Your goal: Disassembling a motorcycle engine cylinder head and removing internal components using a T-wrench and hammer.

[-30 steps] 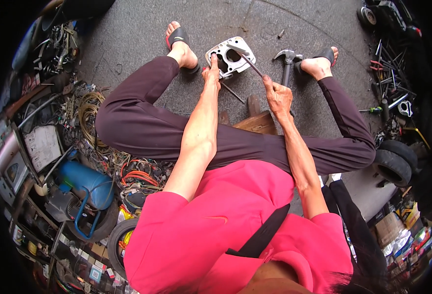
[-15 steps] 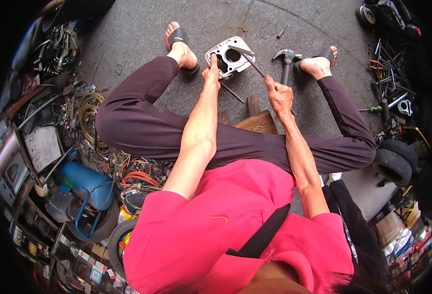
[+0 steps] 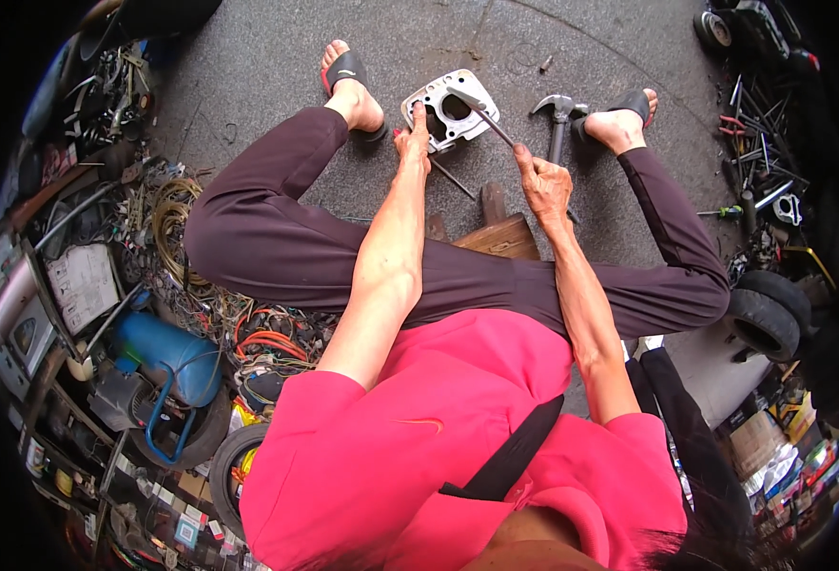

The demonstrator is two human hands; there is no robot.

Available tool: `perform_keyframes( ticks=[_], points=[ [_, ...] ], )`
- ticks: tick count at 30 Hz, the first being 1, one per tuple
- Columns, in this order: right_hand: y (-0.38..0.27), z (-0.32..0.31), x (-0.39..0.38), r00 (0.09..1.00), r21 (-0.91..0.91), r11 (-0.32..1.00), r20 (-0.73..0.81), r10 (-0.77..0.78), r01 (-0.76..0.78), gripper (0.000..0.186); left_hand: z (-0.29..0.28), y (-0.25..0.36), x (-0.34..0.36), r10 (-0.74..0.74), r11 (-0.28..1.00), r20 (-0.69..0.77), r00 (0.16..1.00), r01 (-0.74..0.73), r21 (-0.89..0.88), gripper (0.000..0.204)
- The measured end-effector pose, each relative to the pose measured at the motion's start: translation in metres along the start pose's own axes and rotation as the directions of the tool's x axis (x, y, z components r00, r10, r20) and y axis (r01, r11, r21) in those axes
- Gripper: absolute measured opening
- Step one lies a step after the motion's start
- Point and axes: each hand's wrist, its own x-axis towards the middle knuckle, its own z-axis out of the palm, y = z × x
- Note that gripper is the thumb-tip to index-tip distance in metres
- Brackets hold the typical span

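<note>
Grey floor [image 3: 619, 48]; left hand [image 3: 414, 143]: grip clamped on casting [image 3: 467, 128]; right hand [image 3: 545, 186]: grip closed around rod [image 3: 497, 129].

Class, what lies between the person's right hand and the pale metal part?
In the head view, a long thin tool, held in the right hand, spans that stretch and reaches over the metal part.

This looks like a repair workshop: a hammer [image 3: 557, 120] lies on the grey floor [image 3: 267, 57] near a pale metal part [image 3: 462, 128], with hand tools [image 3: 760, 143] strewn at right, and tires [image 3: 758, 322], tangled wires [image 3: 212, 305] and a blue tank [image 3: 177, 350] around the edges.
</note>
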Motion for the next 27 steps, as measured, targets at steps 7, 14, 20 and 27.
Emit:
perform_keyframes(
  ticks=[7, 14, 20, 27],
  points=[
    [-0.025, 0.020, 0.020, 0.998, -0.115, 0.993, -0.062, 0.005, -0.012, 0.079, 0.005, -0.014, 0.025, -0.197, 0.973, 0.093, 0.976, 0.206, -0.102, 0.090],
    [-0.029, -0.008, -0.004, 0.997, 0.054, 0.997, -0.043, 0.061, -0.059, 0.080, 0.008, -0.021, 0.023, -0.183, 0.967, 0.128, 0.975, 0.201, -0.155, 0.093],
    [-0.023, 0.010, 0.000, 0.975, -0.325, 0.933, 0.110, 0.196, -0.151, 0.081, 0.006, -0.010, 0.005, -0.091, 0.996, 0.072, 0.993, 0.091, -0.002, 0.101],
    [-0.014, 0.011, 0.000, 0.987, -0.131, 0.980, 0.033, 0.155, -0.149, 0.072, 0.010, -0.011, 0.002, 0.002, 0.963, 0.206, 0.978, 0.053, -0.263, 0.080]
  ],
)
